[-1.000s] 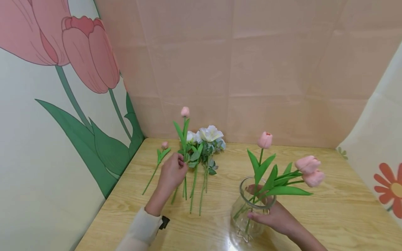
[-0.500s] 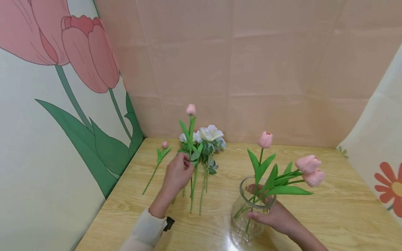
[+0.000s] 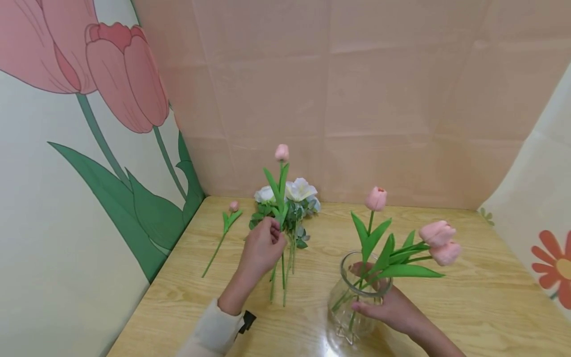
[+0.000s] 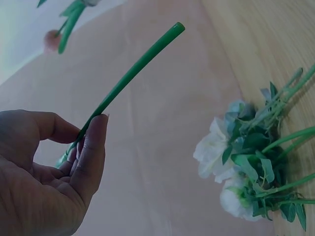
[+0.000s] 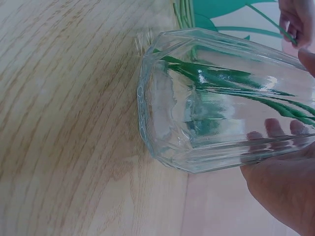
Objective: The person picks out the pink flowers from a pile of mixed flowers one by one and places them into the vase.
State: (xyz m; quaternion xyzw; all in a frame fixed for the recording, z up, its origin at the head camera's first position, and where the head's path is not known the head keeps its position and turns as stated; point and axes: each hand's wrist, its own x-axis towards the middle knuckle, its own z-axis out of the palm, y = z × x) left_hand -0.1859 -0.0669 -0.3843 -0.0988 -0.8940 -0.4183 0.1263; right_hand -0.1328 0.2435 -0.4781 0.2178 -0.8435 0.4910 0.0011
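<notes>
My left hand pinches the green stem of a pink tulip between thumb and fingers. The tulip stands upright, its bloom above the hand and the bare stem end pointing down. On the right, my right hand grips a clear glass vase around its upper side, thumb at the front. Through the glass in the right wrist view, fingertips show behind the vase wall. Several pink tulips stand in the vase, one upright and others leaning right over the rim.
White flowers with leafy stems lie at the back of the wooden table, behind the left hand. Another pink tulip lies to their left. A peach backdrop rises behind, with a tulip-printed panel at left.
My left hand has moved right with the tulip, which now overlaps the white flowers in the head view. The right hand and the vase have stayed in place.
</notes>
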